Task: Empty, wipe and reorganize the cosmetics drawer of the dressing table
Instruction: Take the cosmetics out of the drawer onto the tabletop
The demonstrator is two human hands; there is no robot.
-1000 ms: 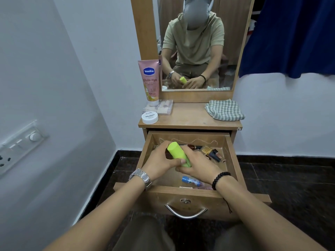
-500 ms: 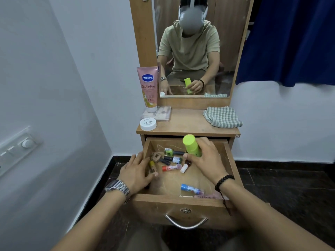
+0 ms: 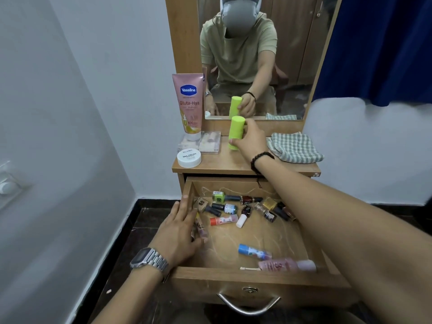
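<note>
From the head view, my right hand [image 3: 251,139] holds the lime-green plastic cylinder bottle [image 3: 236,132] upright, its base at or just above the wooden table [image 3: 233,163] before the mirror, grip curled round its side. My left hand [image 3: 180,230] lies nearer the open wooden drawer [image 3: 257,278], fingers straight, touching small tubes at its left wall

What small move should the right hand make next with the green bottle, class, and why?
Probably let go. The right hand grips the green bottle upright at the dressing-table top, between the nail polish remover tub and the checked cloth, while many small bottles remain in the open drawer.
</note>
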